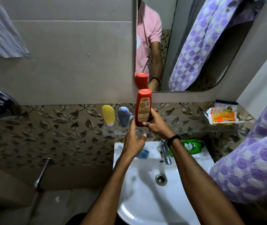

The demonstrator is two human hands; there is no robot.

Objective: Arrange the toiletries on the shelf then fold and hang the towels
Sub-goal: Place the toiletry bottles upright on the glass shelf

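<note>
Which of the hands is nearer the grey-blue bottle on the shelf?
Left. The left hand reaches up just below and right of the grey-blue bottle; the right hand grips the red bottle farther right.

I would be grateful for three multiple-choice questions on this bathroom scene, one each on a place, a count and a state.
1. Where is the green bottle? A: on the floor. B: hanging from a hook. C: on the basin rim beside the tap.
2. How many small bottles stand on the glass shelf left of the red bottle? A: one. B: two. C: four.
3. What is the right hand doing? A: gripping the red bottle. B: turning the tap. C: hanging idle.
Answers: C, it lies right of the tap; B, a yellow one and a blue-grey one; A, its fingers curl round the bottle.
</note>
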